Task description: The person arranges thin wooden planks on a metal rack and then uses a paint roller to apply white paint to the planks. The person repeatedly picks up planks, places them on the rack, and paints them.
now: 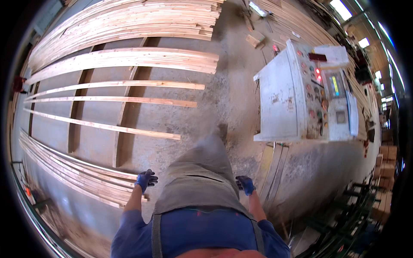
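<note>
My left hand (pixel 146 179), in a blue and dark glove, hangs beside my grey apron (pixel 195 172). Its fingers are spread and nothing is in them. Closest to it are the ends of a low stack of long wooden strips (pixel 99 177) at the left. On the other side of the apron, my right hand (pixel 245 184), gloved the same way, hangs loosely open with nothing in it. Three separate wooden strips (pixel 129 130) lie ahead of the left hand, across dark support beams (pixel 121 124). No strip is touched by either hand.
Beyond the single strips lie a bundle of boards (pixel 142 58) and a larger pile (pixel 129 23). A worn white control cabinet (pixel 282 101) with buttons and a lit screen stands at the right. Flat strips (pixel 273 170) lie near its base. Green machinery (pixel 344 219) occupies the lower right.
</note>
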Demonstrator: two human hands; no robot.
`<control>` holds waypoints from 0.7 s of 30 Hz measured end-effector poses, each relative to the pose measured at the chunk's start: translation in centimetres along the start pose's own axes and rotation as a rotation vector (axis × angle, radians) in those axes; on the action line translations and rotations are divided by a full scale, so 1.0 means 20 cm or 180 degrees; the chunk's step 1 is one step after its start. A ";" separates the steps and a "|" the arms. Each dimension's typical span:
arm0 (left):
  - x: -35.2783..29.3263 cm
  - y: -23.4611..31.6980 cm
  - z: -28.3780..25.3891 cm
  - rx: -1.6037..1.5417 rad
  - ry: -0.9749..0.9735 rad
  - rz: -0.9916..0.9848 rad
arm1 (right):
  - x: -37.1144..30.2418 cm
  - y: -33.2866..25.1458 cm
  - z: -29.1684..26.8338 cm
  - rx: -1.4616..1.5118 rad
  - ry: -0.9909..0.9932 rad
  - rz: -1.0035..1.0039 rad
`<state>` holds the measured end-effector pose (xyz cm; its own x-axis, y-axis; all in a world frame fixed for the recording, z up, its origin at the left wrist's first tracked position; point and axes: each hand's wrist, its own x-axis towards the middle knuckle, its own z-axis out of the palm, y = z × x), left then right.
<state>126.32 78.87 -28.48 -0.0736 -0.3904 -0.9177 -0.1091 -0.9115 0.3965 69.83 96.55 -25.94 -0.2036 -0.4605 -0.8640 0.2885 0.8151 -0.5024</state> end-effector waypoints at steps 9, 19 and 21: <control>0.06 0.56 0.88 -0.0035 -0.0127 0.0043 | 0.66 -1.00 -0.65 0.0146 0.0338 0.0411; 0.42 0.80 1.22 -0.1747 0.0567 -0.0584 | 1.56 -2.34 -0.17 -0.1373 -0.0852 -0.0084; 0.54 0.92 1.29 -0.1946 0.0524 -0.0599 | 1.80 -2.51 -0.06 -0.2434 -0.0715 -0.0659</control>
<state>97.98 61.14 -30.43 0.0496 -0.1878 -0.9809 0.4807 -0.8564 0.1883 46.95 39.45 -31.85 0.0326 -0.6209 -0.7832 -0.4679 0.6829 -0.5609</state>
